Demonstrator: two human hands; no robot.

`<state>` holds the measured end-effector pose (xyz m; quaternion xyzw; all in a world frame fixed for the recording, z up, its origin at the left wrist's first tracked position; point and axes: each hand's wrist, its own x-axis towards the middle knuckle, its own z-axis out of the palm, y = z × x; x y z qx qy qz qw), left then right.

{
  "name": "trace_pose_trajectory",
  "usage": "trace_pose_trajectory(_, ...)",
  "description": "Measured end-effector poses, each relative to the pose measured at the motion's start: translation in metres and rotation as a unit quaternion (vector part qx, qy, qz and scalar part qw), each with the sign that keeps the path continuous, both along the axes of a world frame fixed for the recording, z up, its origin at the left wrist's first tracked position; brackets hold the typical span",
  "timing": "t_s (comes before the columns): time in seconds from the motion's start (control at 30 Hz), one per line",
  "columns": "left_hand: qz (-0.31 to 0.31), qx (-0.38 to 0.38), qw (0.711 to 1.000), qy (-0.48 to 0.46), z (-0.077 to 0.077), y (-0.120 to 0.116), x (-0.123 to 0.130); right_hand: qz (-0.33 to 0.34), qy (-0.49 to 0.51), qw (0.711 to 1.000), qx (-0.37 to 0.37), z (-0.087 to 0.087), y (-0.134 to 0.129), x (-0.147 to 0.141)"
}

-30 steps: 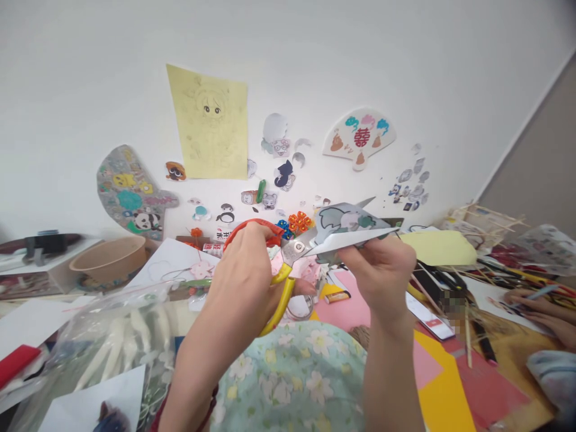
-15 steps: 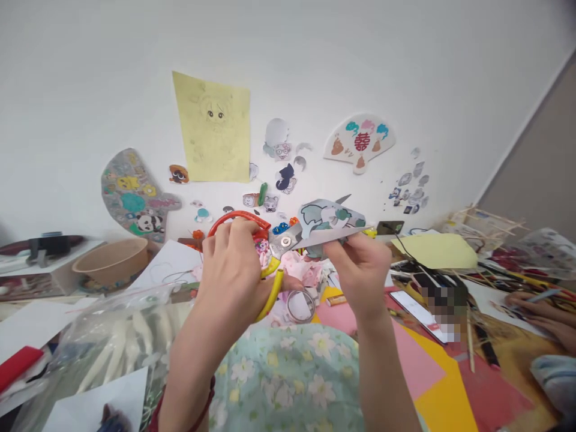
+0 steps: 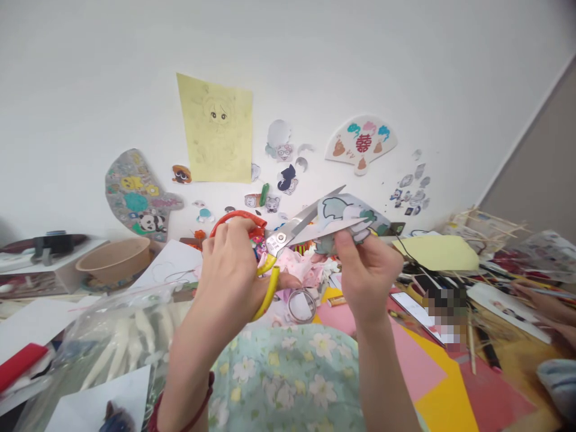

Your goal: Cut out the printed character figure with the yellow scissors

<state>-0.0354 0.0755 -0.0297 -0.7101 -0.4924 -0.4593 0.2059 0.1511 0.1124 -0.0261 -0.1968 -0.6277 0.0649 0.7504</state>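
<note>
My left hand (image 3: 236, 258) is closed around the scissors (image 3: 276, 239), its fingers in the red and yellow handle loops. The blades point right and stand apart, the upper one rising behind the paper's left edge. A piece of paper (image 3: 344, 210) printed with a grey-green cartoon figure is pinched in my right hand (image 3: 371, 264), thumb in front. The paper lies at the blades, tilted. My right fingers behind it are partly hidden. Below the hands, a round clear-topped tin (image 3: 301, 306) sits near pink crumpled material (image 3: 299, 267).
A bag of pale long pieces (image 3: 130, 342) and a brown bowl (image 3: 114, 261) lie left. At right are a phone (image 3: 416, 315), coloured sheets (image 3: 443, 399), and another person's hand (image 3: 546, 306) beside a paper strip. A yellow drawing (image 3: 218, 132) hangs on the wall.
The scissor blades have opened wider. My right hand has shifted slightly right and down with the paper, farther from the pivot. The other person's hand at right has moved.
</note>
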Motion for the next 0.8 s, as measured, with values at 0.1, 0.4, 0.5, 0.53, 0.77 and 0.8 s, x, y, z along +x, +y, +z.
trace_pose_trajectory(0.1, 0.004, -0.015, 0.999, -0.030, 0.003, -0.001, -0.004, -0.003, -0.012, 1.000, -0.013, 0.003, -0.006, 0.004)
trace_pose_trajectory(0.4, -0.143, -0.184, 0.960, -0.156, 0.007, 0.001, -0.024, 0.076, 0.009, 0.994, -0.082, 0.006, -0.005, 0.000)
trace_pose_trajectory(0.5, -0.222, -0.147, 0.922, -0.283, 0.007, 0.003, -0.015, 0.152, -0.022, 0.982, -0.112, 0.002, 0.001, 0.001)
trace_pose_trajectory(0.53, -0.256, -0.123, 0.902, -0.326, 0.008, 0.003, -0.009, 0.173, -0.039, 0.976, -0.124, 0.001, 0.003, 0.001)
trace_pose_trajectory(0.77, -0.330, -0.059, 0.802, -0.495, 0.015, -0.004, 0.032, 0.239, -0.119, 0.956, -0.119, -0.002, 0.004, -0.010)
trace_pose_trajectory(0.8, -0.325, -0.054, 0.798, -0.504, 0.015, -0.005, 0.033, 0.242, -0.126, 0.955, -0.116, -0.002, 0.004, -0.012)
